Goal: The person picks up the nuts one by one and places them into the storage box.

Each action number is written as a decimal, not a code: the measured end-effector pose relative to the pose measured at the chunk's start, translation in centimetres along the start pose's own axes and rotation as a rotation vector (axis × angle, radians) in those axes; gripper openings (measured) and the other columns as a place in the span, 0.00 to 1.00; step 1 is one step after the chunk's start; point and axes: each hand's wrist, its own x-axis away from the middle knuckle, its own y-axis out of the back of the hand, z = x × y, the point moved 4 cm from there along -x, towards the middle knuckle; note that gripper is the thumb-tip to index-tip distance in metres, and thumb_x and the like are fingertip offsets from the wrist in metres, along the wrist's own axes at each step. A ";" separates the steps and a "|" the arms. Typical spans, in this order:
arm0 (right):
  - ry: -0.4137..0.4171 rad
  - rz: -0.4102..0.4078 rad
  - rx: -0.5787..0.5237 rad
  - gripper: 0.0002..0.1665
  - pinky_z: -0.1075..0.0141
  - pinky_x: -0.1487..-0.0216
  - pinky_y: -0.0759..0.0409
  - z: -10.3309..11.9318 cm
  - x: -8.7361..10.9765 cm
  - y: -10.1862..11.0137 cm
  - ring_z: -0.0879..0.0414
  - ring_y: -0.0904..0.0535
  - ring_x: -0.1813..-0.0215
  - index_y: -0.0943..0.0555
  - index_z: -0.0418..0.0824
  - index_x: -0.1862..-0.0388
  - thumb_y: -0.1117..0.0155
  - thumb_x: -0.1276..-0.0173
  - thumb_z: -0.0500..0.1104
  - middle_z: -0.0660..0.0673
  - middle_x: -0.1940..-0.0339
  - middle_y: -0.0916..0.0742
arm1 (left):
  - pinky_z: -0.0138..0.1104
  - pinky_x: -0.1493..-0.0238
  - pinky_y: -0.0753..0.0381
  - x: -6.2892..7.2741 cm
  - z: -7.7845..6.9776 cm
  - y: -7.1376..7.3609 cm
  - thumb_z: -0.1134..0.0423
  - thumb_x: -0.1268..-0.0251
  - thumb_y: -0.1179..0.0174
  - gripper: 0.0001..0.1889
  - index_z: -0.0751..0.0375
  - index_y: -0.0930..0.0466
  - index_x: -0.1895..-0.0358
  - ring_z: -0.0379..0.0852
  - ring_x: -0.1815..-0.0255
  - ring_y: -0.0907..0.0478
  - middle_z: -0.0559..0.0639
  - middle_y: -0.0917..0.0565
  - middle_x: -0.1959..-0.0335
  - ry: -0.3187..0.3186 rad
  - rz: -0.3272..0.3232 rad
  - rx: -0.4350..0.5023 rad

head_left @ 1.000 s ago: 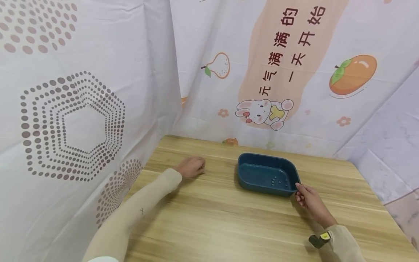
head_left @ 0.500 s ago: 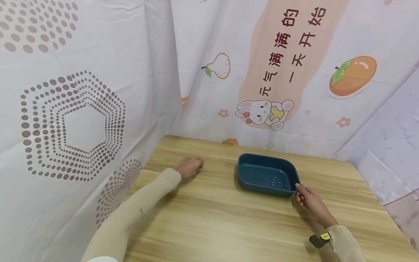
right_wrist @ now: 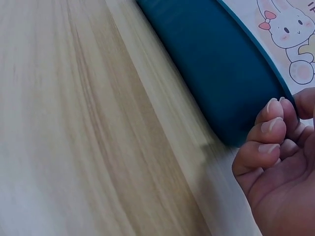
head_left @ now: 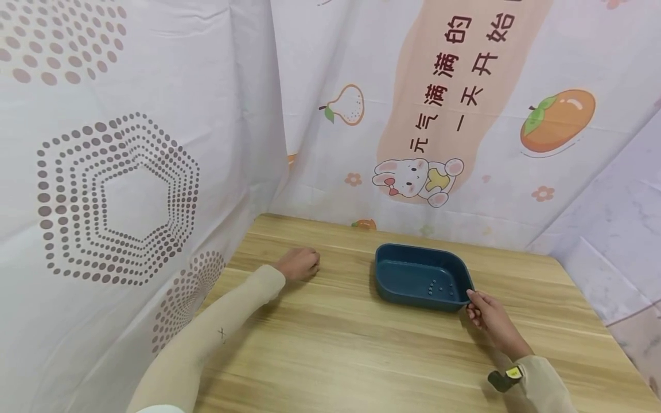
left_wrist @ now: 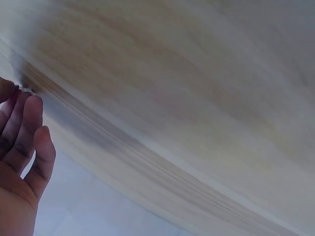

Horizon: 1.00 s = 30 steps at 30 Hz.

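Observation:
A dark blue rectangular plastic tray (head_left: 413, 298) stands on the wooden table at right of centre. Several tiny grey ring-like pieces (head_left: 431, 288) lie inside, toward its right end. My right hand (head_left: 490, 321) pinches the near right corner of its rim between thumb and fingers; the right wrist view shows the fingers curled against the wall. Left of the tray, my left hand (head_left: 299, 264) is low over the table with thumb and fingertips together. In the left wrist view a small dark, shiny piece (left_wrist: 18, 87) shows at those tips, mostly hidden by them.
The wood-grain table (head_left: 330, 355) runs back to a white printed curtain (head_left: 320, 172). Another dotted curtain (head_left: 217, 143) borders its left side, close to my left arm. A dark strap piece with a yellow label (head_left: 513, 373) sits at my right cuff.
My left hand has drawn back slightly to the left and its fingers have gathered closer together. The right hand and the tray stay in place.

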 end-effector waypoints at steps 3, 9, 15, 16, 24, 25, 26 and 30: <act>-0.005 0.000 -0.007 0.27 0.72 0.76 0.28 -0.1 0.0 0.0 0.64 0.31 0.76 0.29 0.36 0.66 0.53 0.15 0.57 0.51 0.77 0.24 | 0.31 0.69 0.20 0.0 0.1 -0.1 0.65 0.28 0.38 0.06 0.56 0.15 0.67 0.38 0.71 0.22 0.44 0.18 0.69 -0.018 -0.022 -0.013; -0.006 -0.009 -0.029 0.25 0.73 0.76 0.28 -0.1 0.0 0.0 0.64 0.30 0.76 0.28 0.38 0.67 0.52 0.15 0.56 0.51 0.77 0.23 | 0.29 0.72 0.23 0.0 0.0 -0.3 0.67 0.31 0.38 0.07 0.55 0.17 0.69 0.36 0.74 0.26 0.43 0.20 0.72 -0.041 -0.055 -0.028; -0.003 -0.014 -0.029 0.26 0.72 0.77 0.28 -0.1 0.1 -0.1 0.64 0.30 0.77 0.29 0.37 0.67 0.52 0.15 0.56 0.51 0.77 0.23 | 0.28 0.73 0.25 0.0 -0.3 0.0 0.68 0.32 0.36 0.08 0.54 0.19 0.70 0.36 0.75 0.29 0.43 0.22 0.73 -0.036 -0.031 -0.035; -0.002 -0.012 -0.030 0.26 0.72 0.77 0.28 -0.1 0.1 -0.1 0.64 0.30 0.77 0.29 0.37 0.67 0.52 0.15 0.56 0.51 0.77 0.23 | 0.28 0.73 0.25 0.0 -0.3 0.0 0.68 0.32 0.36 0.08 0.55 0.19 0.70 0.36 0.75 0.29 0.43 0.22 0.73 -0.033 -0.027 -0.034; 0.000 -0.010 -0.032 0.26 0.72 0.77 0.28 0.0 0.2 -0.2 0.64 0.31 0.77 0.29 0.37 0.67 0.53 0.15 0.56 0.51 0.77 0.24 | 0.30 0.72 0.23 -0.1 -0.5 0.1 0.68 0.31 0.36 0.06 0.57 0.18 0.69 0.37 0.74 0.27 0.45 0.21 0.72 -0.012 -0.015 -0.031; -0.002 -0.010 -0.031 0.26 0.72 0.76 0.28 -0.1 0.2 -0.2 0.64 0.31 0.77 0.29 0.37 0.67 0.53 0.15 0.57 0.51 0.77 0.24 | 0.31 0.72 0.22 -0.1 -0.5 0.2 0.68 0.31 0.37 0.06 0.57 0.18 0.68 0.38 0.74 0.26 0.45 0.20 0.71 -0.009 -0.014 -0.029; -0.003 -0.011 -0.028 0.26 0.72 0.76 0.28 -0.1 0.2 -0.2 0.64 0.31 0.77 0.29 0.37 0.67 0.53 0.15 0.57 0.51 0.77 0.24 | 0.30 0.71 0.22 -0.1 -0.6 0.2 0.68 0.31 0.37 0.06 0.57 0.18 0.68 0.37 0.73 0.26 0.45 0.20 0.71 -0.007 -0.012 -0.028; -0.008 -0.014 -0.027 0.26 0.72 0.77 0.28 -0.2 0.2 -0.2 0.64 0.31 0.77 0.29 0.38 0.67 0.53 0.16 0.57 0.52 0.77 0.24 | 0.31 0.72 0.22 -0.3 -0.7 0.5 0.68 0.30 0.38 0.06 0.58 0.18 0.68 0.38 0.73 0.25 0.45 0.20 0.71 -0.006 -0.030 -0.012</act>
